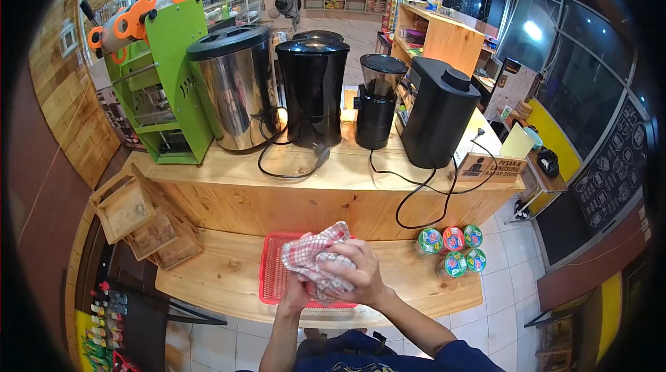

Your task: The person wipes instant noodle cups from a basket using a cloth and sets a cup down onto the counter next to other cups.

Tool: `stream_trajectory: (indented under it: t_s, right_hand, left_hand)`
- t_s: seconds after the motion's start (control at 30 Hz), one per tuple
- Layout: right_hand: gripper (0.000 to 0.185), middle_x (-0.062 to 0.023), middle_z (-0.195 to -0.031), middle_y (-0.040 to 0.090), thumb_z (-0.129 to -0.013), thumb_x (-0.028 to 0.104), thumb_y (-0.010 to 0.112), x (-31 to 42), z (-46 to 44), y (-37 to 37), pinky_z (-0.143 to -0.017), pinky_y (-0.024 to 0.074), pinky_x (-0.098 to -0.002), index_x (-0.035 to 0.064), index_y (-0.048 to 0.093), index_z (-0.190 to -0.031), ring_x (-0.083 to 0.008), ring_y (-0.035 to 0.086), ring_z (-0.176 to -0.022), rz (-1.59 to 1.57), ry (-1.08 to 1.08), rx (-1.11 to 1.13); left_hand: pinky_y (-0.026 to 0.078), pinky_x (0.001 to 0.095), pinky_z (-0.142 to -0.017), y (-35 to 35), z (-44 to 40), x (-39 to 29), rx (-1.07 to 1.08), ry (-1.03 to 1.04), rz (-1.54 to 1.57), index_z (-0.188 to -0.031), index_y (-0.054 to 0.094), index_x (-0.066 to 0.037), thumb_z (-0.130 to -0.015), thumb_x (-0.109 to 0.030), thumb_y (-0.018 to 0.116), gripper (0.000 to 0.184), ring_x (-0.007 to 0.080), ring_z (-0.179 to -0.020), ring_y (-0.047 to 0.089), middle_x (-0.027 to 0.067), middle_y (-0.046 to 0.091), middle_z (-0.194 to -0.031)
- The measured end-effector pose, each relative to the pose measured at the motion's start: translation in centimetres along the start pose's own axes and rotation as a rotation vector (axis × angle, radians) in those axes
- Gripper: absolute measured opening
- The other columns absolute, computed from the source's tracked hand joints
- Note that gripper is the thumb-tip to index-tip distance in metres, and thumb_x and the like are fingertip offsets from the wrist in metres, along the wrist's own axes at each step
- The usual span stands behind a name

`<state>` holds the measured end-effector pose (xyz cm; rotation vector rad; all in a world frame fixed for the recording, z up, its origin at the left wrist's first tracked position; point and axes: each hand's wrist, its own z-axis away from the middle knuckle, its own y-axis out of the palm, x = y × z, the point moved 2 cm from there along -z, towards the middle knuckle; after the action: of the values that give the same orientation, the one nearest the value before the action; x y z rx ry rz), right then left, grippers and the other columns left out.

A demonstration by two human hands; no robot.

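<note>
A red-and-white checkered cloth (312, 250) is bunched between my two hands, above a red plastic basket (266, 271). My right hand (365, 271) is closed over the cloth from the right, its fingers curled across the front. From below left, my left hand (297, 293) grips the cloth, with its fingers mostly hidden by the folds. Whether the cloth wraps around something cannot be seen. The basket sits on the lower wooden shelf (229, 271), and the hands and cloth cover much of it.
Several lidded cups (454, 263) stand right of the basket. Wooden crates (142, 223) lean at the left. A green sealing machine (163, 87), a steel container (236, 87), a black container (312, 91), a coffee grinder (377, 105) and a black machine (440, 112) line the upper counter; cords hang over its edge.
</note>
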<state>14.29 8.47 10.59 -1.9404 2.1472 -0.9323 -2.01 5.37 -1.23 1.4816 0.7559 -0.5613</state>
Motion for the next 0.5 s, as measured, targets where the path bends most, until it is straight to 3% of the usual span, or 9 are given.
stream_trajectory:
  t_s: [0.17, 0.27, 0.3, 0.43, 0.5]
  right_hand:
    - [0.050, -0.0079, -0.121, 0.064, -0.067, 0.033, 0.087, 0.8, 3.0, 1.7, -0.090, 0.0503, -0.0470, 0.0197, 0.074, -0.114, -0.0318, 0.060, -0.110, 0.018, -0.019, 0.045]
    - [0.051, -0.0104, -0.121, 0.064, -0.065, 0.028, 0.088, -0.4, 2.3, 1.3, -0.089, 0.0515, -0.0475, 0.0178, 0.074, -0.113, -0.0343, 0.061, -0.109, 0.005, 0.024, 0.004]
    - [0.052, -0.0110, -0.121, 0.064, -0.065, 0.027, 0.088, -1.2, 1.6, 0.9, -0.088, 0.0519, -0.0476, 0.0171, 0.073, -0.113, -0.0349, 0.061, -0.108, 0.014, 0.046, -0.025]
    - [0.053, -0.0138, -0.121, 0.063, -0.063, 0.024, 0.089, -2.5, -0.5, -0.3, -0.085, 0.0531, -0.0477, 0.0137, 0.073, -0.113, -0.0365, 0.061, -0.107, 0.024, 0.100, -0.089]
    - [0.052, -0.0136, -0.121, 0.063, -0.065, 0.025, 0.089, -1.7, 0.0, -0.1, -0.087, 0.0528, -0.0475, 0.0146, 0.073, -0.114, -0.0352, 0.061, -0.108, 0.010, 0.093, -0.061]
  left_hand:
    - [0.052, 0.0444, -0.105, -0.3, -0.8, -0.3, -0.012, -0.144, 0.252, -0.157, 0.031, -0.018, -0.106, -0.052, 0.045, 0.062, 0.0253, -0.129, 0.058, 0.0124, 0.057, -0.141]
    - [0.053, 0.0434, -0.104, 1.0, 0.9, -0.8, -0.060, -0.063, -0.005, -0.154, 0.036, -0.015, -0.104, -0.056, 0.047, 0.065, 0.0260, -0.127, 0.060, 0.0119, 0.058, -0.140]
    - [0.054, 0.0435, -0.104, 1.4, 0.8, -1.0, -0.024, -0.194, 0.067, -0.151, 0.042, -0.011, -0.103, -0.062, 0.046, 0.071, 0.0265, -0.128, 0.059, 0.0112, 0.058, -0.141]
    - [0.052, 0.0433, -0.106, 2.8, 0.4, -1.1, 0.017, -0.232, 0.146, -0.148, 0.047, -0.009, -0.100, -0.070, 0.043, 0.077, 0.0255, -0.128, 0.059, 0.0096, 0.059, -0.141]
    - [0.053, 0.0424, -0.104, 2.0, 0.6, -0.6, -0.135, -0.218, 0.183, -0.147, 0.048, -0.010, -0.100, -0.069, 0.045, 0.075, 0.0257, -0.126, 0.060, 0.0109, 0.060, -0.139]
